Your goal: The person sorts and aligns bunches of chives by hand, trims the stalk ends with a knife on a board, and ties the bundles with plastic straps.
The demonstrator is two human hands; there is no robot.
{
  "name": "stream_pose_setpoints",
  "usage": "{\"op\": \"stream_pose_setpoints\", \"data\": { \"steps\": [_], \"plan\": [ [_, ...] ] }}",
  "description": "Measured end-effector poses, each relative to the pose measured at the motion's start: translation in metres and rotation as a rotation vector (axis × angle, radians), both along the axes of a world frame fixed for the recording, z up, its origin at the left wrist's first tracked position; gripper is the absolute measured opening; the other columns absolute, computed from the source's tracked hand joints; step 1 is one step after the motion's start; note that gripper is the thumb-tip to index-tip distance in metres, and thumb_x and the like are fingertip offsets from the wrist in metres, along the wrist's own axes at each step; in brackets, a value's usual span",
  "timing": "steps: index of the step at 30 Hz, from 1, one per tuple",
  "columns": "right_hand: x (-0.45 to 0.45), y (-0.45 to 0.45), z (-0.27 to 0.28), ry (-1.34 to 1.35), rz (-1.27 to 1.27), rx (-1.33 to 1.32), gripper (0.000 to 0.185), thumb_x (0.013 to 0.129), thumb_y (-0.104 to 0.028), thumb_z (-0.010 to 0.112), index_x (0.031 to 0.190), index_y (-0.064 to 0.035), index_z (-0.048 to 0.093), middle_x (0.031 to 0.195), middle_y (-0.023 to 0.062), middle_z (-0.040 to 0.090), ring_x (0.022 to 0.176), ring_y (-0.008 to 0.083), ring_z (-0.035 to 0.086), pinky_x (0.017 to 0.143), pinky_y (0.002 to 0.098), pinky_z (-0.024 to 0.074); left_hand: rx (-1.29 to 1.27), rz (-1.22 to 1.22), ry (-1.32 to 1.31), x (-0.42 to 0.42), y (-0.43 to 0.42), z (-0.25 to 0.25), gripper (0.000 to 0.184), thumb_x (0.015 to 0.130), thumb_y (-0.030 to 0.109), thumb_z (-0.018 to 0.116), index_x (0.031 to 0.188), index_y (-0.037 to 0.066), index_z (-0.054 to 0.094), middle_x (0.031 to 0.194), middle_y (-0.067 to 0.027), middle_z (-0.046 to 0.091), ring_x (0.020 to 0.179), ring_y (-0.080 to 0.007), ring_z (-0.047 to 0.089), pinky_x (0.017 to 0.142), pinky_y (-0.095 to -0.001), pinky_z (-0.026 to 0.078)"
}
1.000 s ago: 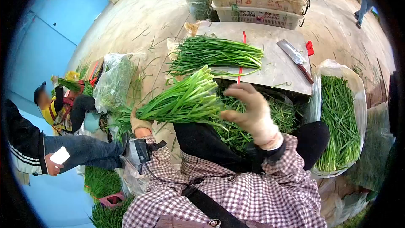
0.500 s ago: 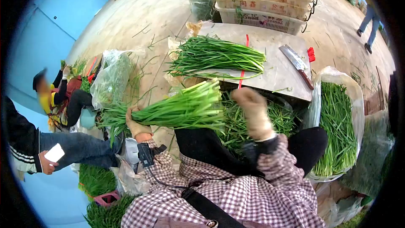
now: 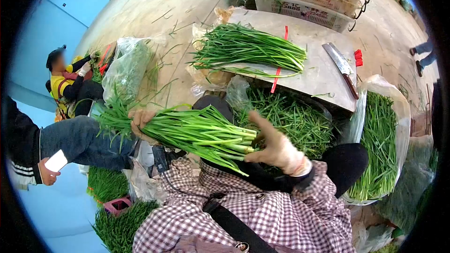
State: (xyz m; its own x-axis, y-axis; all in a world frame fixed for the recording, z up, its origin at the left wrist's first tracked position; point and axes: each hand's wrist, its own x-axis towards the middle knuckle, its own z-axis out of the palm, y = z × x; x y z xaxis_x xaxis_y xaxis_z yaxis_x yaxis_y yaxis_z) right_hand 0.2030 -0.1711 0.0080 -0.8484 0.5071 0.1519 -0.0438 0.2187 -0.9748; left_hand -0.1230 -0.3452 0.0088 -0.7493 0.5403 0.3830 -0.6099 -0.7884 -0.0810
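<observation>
A pale grey tabletop point(image 3: 323, 79) stands ahead, a clear plastic bag point(image 3: 380, 83) of long greens to its right. The held bunch point(image 3: 197, 133) of greens is above the person's lap, pale stem ends rightward; another bunch point(image 3: 248, 49) rests on the tabletop. Of the hands, the left hand point(image 3: 142, 124) grips the held bunch's leafy part; the right hand point(image 3: 275, 149) is spread beside the stem ends, contact unclear. A knife point(image 3: 341, 65) lies right of the resting bunch, and a red strip point(image 3: 277, 78) runs beneath that bunch.

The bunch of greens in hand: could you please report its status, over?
Left hand gripping the bunch. Right hand open beside its pale stalk ends, contact unclear. Knife on the table, away from both hands.
</observation>
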Motion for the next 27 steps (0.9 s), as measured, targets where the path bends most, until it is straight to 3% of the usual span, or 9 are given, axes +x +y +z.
{"op": "stream_pose_setpoints", "data": {
  "steps": [3,5,8,10,14,19,23,26,27],
  "plan": [
    [-0.007,-0.002,-0.023,-0.103,0.109,-0.249,0.035,0.080,-0.008,0.076,0.114,-0.0034,0.067,0.108,0.0134,0.069,0.104,0.0244,0.065,0.091,0.0334,0.0525,0.096,-0.072,0.114,0.003,-0.001,0.007,0.019,0.085,0.008,0.067,0.097,0.014,0.054,0.075,0.0046,0.052,0.064,-0.0089,0.050,0.070,-0.0285,0.048],
    [0.013,0.025,-0.037,-0.145,-0.158,-0.328,0.013,0.085,-0.006,0.072,0.097,-0.0060,0.070,0.094,0.0063,0.070,0.082,0.0162,0.064,0.071,0.0268,0.0538,0.175,-0.147,0.219,0.002,-0.001,0.014,0.019,0.085,0.007,0.067,0.098,0.013,0.054,0.076,0.0034,0.053,0.064,-0.0096,0.051,0.070,-0.0293,0.049],
    [0.051,0.081,-0.084,-0.242,-0.544,-0.455,0.003,0.087,-0.006,0.069,0.091,-0.0065,0.069,0.086,-0.0001,0.066,0.067,0.0042,0.054,0.059,0.0195,0.0456,0.300,-0.277,0.429,-0.001,0.003,0.025,0.020,0.085,0.006,0.066,0.099,0.012,0.053,0.077,0.0016,0.055,0.064,-0.0108,0.052,0.069,-0.0305,0.050],
    [0.032,0.076,-0.043,-0.268,-0.346,-0.370,0.007,0.089,-0.007,0.068,0.096,-0.0048,0.069,0.089,0.0020,0.068,0.068,0.0059,0.056,0.060,0.0201,0.0464,0.361,-0.370,0.583,-0.003,0.010,0.036,0.020,0.085,0.005,0.066,0.099,0.011,0.053,0.078,0.0003,0.056,0.064,-0.0116,0.053,0.069,-0.0313,0.051],
    [-0.035,0.042,-0.010,-0.177,0.063,-0.263,0.027,0.090,-0.014,0.069,0.114,-0.0016,0.066,0.108,0.0076,0.069,0.092,0.0158,0.063,0.082,0.0276,0.0509,0.489,-0.519,0.878,-0.004,0.030,0.064,0.021,0.085,0.004,0.066,0.100,0.010,0.053,0.079,-0.0021,0.058,0.063,-0.0131,0.055,0.068,-0.0329,0.052],
    [-0.101,0.039,0.026,0.106,0.184,0.043,0.053,0.084,-0.010,0.070,0.134,-0.0062,0.055,0.127,0.0152,0.061,0.115,0.0221,0.059,0.097,0.0316,0.0466,0.564,-0.585,1.105,0.002,0.045,0.088,0.022,0.085,0.002,0.066,0.101,0.008,0.052,0.081,-0.0051,0.061,0.063,-0.0150,0.057,0.067,-0.0349,0.054],
    [-0.124,0.040,0.053,0.066,0.569,0.170,0.069,0.080,-0.001,0.070,0.144,-0.0066,0.044,0.144,0.0150,0.048,0.127,0.0188,0.050,0.105,0.0310,0.0418,0.585,-0.639,1.152,0.016,0.056,0.103,0.026,0.085,-0.001,0.066,0.104,0.005,0.049,0.085,-0.0134,0.064,0.063,-0.0206,0.061,0.066,-0.0389,0.057],
    [-0.127,0.043,0.065,-0.223,0.669,0.384,0.042,0.081,-0.001,0.069,0.123,-0.0070,0.064,0.119,0.0135,0.066,0.109,0.0260,0.063,0.092,0.0329,0.0503,0.568,-0.681,1.227,0.021,0.063,0.120,0.026,0.086,0.000,0.066,0.104,0.005,0.049,0.088,-0.0150,0.065,0.065,-0.0220,0.064,0.067,-0.0390,0.058],
    [-0.116,0.047,0.060,-0.073,0.567,0.315,0.035,0.082,-0.001,0.069,0.117,-0.0055,0.066,0.113,0.0133,0.067,0.103,0.0277,0.064,0.088,0.0337,0.0510,0.569,-0.678,1.237,0.021,0.064,0.123,0.025,0.086,0.000,0.066,0.103,0.005,0.049,0.089,-0.0150,0.066,0.064,-0.0219,0.064,0.066,-0.0389,0.058]
  ]
}}
